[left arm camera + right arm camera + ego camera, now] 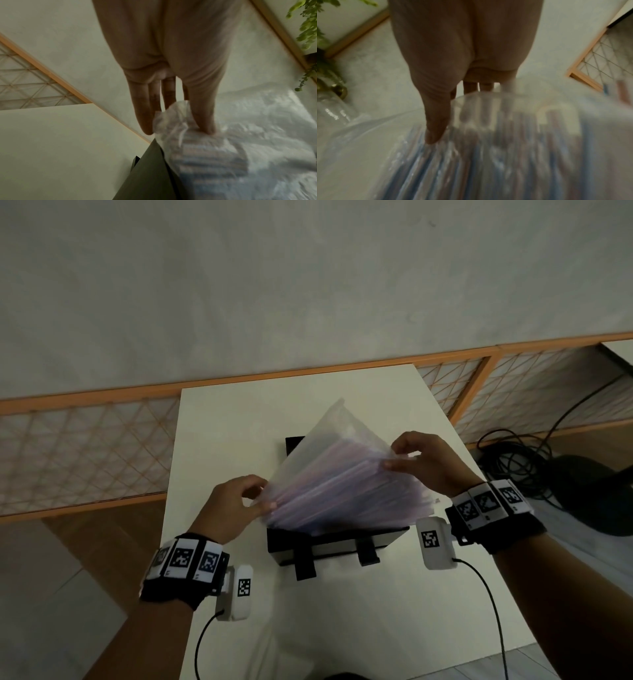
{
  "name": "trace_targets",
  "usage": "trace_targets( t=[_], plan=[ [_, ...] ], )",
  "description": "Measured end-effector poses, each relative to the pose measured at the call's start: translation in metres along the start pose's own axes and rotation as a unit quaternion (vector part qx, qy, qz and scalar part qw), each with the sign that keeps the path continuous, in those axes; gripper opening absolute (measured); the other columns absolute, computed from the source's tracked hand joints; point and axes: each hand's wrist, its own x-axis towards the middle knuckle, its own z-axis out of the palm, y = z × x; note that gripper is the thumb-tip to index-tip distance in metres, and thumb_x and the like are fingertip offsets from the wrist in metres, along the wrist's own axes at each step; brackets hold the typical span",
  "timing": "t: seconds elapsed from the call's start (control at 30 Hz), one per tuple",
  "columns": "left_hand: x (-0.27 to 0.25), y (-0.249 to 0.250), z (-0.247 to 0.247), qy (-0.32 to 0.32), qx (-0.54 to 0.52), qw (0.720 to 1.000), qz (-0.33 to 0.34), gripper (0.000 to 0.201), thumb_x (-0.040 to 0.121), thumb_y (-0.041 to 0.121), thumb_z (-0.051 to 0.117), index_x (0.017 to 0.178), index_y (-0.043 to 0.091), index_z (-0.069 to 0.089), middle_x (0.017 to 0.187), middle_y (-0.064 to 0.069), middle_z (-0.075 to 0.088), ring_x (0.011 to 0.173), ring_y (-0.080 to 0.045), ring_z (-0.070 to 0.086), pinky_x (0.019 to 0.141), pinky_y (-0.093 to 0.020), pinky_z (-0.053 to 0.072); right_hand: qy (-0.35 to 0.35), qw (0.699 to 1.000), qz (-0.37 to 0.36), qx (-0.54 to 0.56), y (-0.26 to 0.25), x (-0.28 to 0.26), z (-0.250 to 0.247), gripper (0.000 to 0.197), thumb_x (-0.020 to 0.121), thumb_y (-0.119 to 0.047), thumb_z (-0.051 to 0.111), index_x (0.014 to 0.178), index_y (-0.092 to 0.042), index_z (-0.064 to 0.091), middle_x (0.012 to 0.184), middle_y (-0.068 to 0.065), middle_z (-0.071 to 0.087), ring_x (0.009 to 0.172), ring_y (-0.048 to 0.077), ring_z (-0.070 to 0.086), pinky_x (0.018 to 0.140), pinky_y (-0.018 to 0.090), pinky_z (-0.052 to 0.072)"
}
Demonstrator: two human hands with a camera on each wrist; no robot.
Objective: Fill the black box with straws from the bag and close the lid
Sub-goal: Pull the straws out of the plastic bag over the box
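A clear plastic bag [346, 474] packed with pale pink and blue straws [342, 498] is held tilted over the black box [337, 544], which stands on the white table [226, 433]. My left hand [239, 505] pinches the bag's lower left corner between thumb and fingers; the left wrist view shows that crumpled corner of the bag [173, 121] beside the box's wall [150, 175]. My right hand [421, 460] pinches the bag's right edge, its thumb pressing on the bag [488, 155] over the straws. The box's inside is hidden by the bag.
Black latches [305, 559] hang on the box's near side. An orange-framed lattice fence [85, 446] runs behind the table. Coiled black cables [513, 460] and a dark object lie on the floor at the right. A green plant [307, 27] shows in the wrist views.
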Motion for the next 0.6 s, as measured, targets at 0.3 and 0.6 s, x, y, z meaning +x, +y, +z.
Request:
trace_targets(
  t=[0.3, 0.6],
  plan=[
    [0.001, -0.008, 0.005, -0.009, -0.064, 0.998, 0.011, 0.027, 0.077, 0.020, 0.074, 0.078, 0.047, 0.072, 0.085, 0.025, 0.072, 0.092, -0.002, 0.066, 0.080, -0.008, 0.047, -0.117, 0.993, 0.000, 0.019, -0.008, 0.003, 0.004, 0.063, 0.073, -0.028, 0.078, 0.128, -0.034, 0.048, 0.119, -0.016, 0.056, 0.109, 0.005, 0.053, 0.089, 0.021, 0.042],
    [0.001, -0.008, -0.009, 0.011, -0.008, 1.000, 0.004, 0.023, 0.072, 0.017, 0.079, 0.073, 0.034, 0.063, 0.067, 0.014, 0.067, 0.065, 0.006, 0.059, 0.060, -0.006, 0.040, -0.003, 0.997, -0.066, 0.049, -0.034, 0.013, 0.006, 0.004, 0.083, -0.014, 0.068, 0.086, -0.012, 0.070, 0.084, -0.002, 0.070, 0.076, 0.001, 0.063, 0.072, 0.008, 0.046]
  ],
)
